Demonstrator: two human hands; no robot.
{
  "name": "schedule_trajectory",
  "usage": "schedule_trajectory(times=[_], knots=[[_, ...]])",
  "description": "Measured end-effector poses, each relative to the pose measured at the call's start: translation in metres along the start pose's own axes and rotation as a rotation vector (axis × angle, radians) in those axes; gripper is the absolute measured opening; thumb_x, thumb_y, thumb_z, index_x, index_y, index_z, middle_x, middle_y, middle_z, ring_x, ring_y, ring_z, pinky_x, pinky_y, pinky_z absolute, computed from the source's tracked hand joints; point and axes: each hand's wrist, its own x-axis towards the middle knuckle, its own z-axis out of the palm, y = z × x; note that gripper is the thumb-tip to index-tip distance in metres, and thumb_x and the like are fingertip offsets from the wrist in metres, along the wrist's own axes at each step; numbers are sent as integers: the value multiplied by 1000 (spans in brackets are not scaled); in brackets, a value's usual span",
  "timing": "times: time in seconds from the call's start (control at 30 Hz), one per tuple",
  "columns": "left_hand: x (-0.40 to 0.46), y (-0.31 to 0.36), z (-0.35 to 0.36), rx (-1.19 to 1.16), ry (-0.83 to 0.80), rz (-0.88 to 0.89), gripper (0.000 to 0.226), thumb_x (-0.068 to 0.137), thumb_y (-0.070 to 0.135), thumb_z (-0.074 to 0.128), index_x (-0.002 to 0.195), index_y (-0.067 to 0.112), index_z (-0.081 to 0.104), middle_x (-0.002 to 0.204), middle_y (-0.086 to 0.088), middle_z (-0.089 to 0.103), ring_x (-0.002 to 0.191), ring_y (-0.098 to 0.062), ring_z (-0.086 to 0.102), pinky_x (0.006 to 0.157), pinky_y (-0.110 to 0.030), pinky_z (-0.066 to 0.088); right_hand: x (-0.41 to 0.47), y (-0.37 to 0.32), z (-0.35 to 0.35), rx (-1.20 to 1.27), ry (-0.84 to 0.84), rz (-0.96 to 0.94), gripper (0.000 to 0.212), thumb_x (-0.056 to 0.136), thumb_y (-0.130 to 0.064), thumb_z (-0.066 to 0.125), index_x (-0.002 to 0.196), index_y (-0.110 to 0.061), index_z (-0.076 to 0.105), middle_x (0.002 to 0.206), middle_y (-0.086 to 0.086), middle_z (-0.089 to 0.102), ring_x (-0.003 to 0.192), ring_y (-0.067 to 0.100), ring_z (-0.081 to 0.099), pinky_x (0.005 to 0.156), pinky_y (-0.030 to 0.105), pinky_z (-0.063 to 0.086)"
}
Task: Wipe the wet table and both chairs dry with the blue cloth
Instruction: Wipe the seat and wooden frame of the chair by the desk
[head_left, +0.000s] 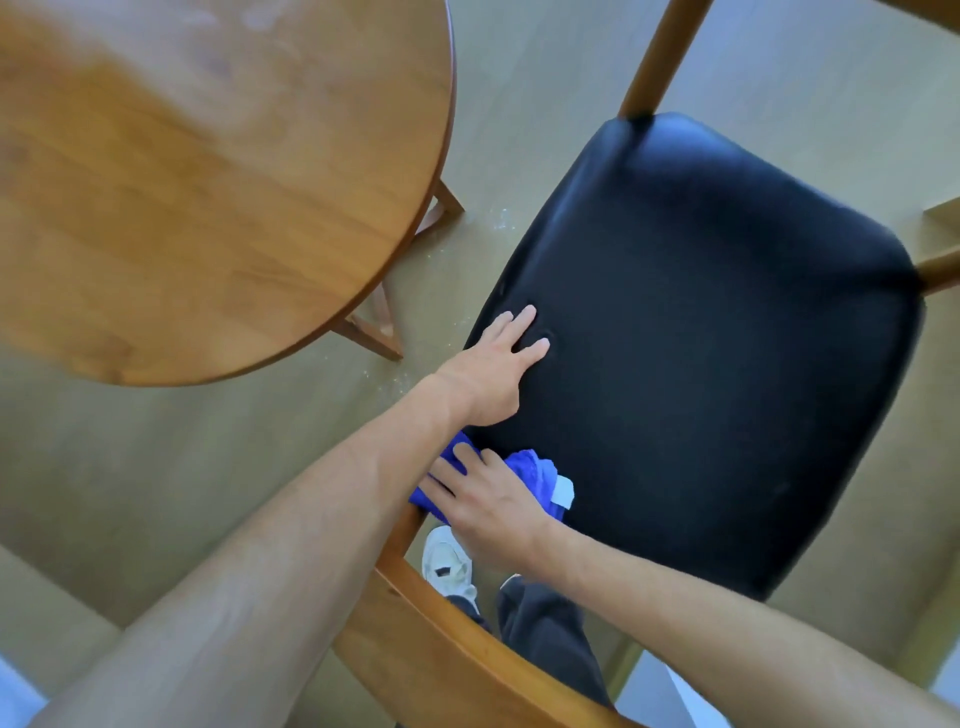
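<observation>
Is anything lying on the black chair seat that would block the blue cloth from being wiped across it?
Only the person's own left hand, resting flat near the seat's table-side edge, just beyond the blue cloth. The right hand presses the cloth onto the near corner. The rest of the seat shows no objects.

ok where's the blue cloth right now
The blue cloth lies under the right hand at the near-left corner of the black chair seat, just below the left hand.

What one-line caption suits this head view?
Right hand presses the blue cloth on the black chair seat; left hand rests flat.
</observation>
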Motion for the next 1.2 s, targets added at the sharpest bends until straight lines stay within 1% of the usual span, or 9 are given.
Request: schedule_trajectory(times=[0.1,0.23,0.37,0.6,0.77,0.83,0.9,1.0,1.2], knots=[[-1,-2,-2,11,4,17,74,89,-5,33,152,27,13,160,5,-18,148,-14,-11,109,-33,34,-18,16,-8,-19,-96,-87,42,70,-16,52,110,-17,64,123,0,58,85,22,55,59,29,39],[0,-1,-1,16,1,11,72,90,-3,33,153,26,12,160,5,-18,148,-15,-12,109,-32,35,-85,34,-13,-131,-406,-556,18,81,-30,59,96,-35,67,117,-15,53,93,16,52,68,24,43],[3,-3,-1,4,-21,15,73,89,-3,33,153,26,11,160,5,-18,148,-15,-13,111,-33,32,-113,58,-23,-68,-495,-624,5,82,-35,62,86,-37,64,108,-20,53,91,15,51,68,23,40],[13,-8,-5,-69,-52,5,72,87,-2,31,151,30,20,161,8,-11,148,-14,-7,119,-33,17,-53,42,-13,-55,-178,-444,19,83,-18,60,100,-28,62,111,-7,57,86,22,48,67,30,34],[15,-7,-6,-74,-23,11,71,86,-5,31,150,27,25,161,4,-5,148,-17,-1,116,-29,13,41,29,-8,270,-115,116,23,90,-9,47,100,-3,67,74,0,54,65,3,38,62,28,32],[14,-7,-6,-64,-22,8,72,86,-4,32,150,27,25,161,5,-5,147,-15,0,115,-30,17,65,24,1,248,-145,101,25,92,-12,54,107,5,65,87,16,63,65,0,37,60,13,20],[12,-6,-5,-45,-21,-2,72,87,-4,32,150,29,23,161,7,-7,148,-14,-3,114,-32,22,58,12,-5,291,-242,135,24,85,-10,58,105,0,67,106,19,66,77,8,53,68,11,28],[9,-5,-3,-24,-10,6,70,89,-2,32,151,29,21,161,6,-10,148,-14,-6,114,-35,26,14,3,-13,160,-156,6,28,66,-12,64,93,-13,68,103,4,66,81,28,58,61,31,44],[7,-2,3,-7,13,-20,61,96,12,36,152,28,18,161,7,-13,148,-13,-10,117,-34,22,-130,65,-19,-47,-366,-566,14,90,-21,53,96,-30,62,123,-12,55,92,22,52,67,30,41]])
